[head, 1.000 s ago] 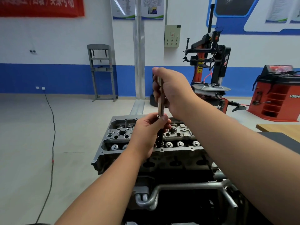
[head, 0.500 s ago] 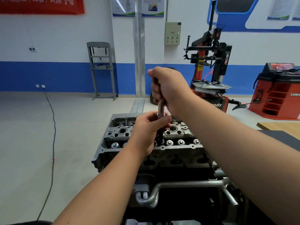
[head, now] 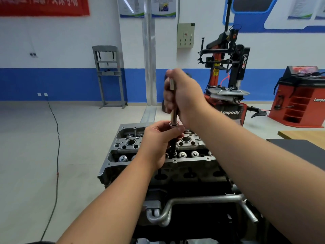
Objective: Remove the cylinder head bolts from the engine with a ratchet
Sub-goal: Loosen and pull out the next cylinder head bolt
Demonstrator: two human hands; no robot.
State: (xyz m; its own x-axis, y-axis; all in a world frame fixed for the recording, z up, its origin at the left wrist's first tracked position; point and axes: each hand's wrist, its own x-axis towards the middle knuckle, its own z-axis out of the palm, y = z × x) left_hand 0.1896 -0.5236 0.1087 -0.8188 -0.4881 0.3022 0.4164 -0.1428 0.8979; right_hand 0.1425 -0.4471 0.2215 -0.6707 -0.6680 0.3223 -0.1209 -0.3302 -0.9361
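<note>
Above the cylinder head (head: 186,148), a ratchet (head: 173,117) stands upright, the right hand (head: 184,95) gripping its top, the left hand (head: 158,143) directly below pinching its lower end.

engine (head: 184,162) is grey up top, black lower down; silver ratchet (head: 174,117). wall (head: 52,50) at 12 white with a blue stripe, red banner (head: 44,6) at 10, red-black tire machine (head: 226,81) at 2

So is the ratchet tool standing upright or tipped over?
Upright: the ratchet tool rises vertically from the cylinder head, right hand above, left hand below.
</note>
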